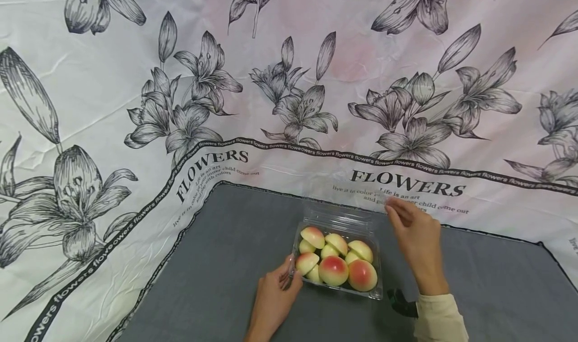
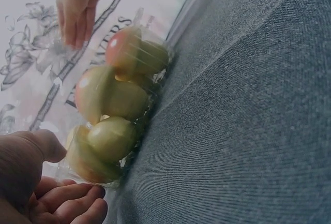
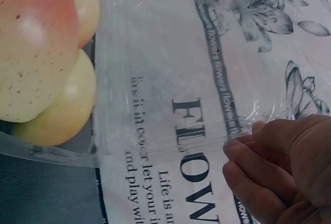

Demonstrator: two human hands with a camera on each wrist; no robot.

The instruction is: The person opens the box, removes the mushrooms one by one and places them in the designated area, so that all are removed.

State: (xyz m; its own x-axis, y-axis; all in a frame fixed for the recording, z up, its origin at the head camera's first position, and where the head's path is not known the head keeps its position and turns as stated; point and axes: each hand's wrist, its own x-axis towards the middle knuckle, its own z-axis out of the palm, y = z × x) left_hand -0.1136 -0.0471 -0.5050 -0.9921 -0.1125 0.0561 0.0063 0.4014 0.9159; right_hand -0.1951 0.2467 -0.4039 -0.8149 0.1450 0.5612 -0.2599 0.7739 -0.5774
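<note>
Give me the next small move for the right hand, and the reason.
Probably swing the raised lid gently down toward the box: the right hand already pinches the lid's edge, the fruit sits inside the box, and the left hand holds the box's left side, which should help keep it steady.

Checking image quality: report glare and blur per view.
Head: small highlights on the fruit; left wrist: hazy, fruit soft, weave of the grey cloth clearer; right wrist: sheen on the nearest fruit, white glints on the lid by the right hand.
</note>
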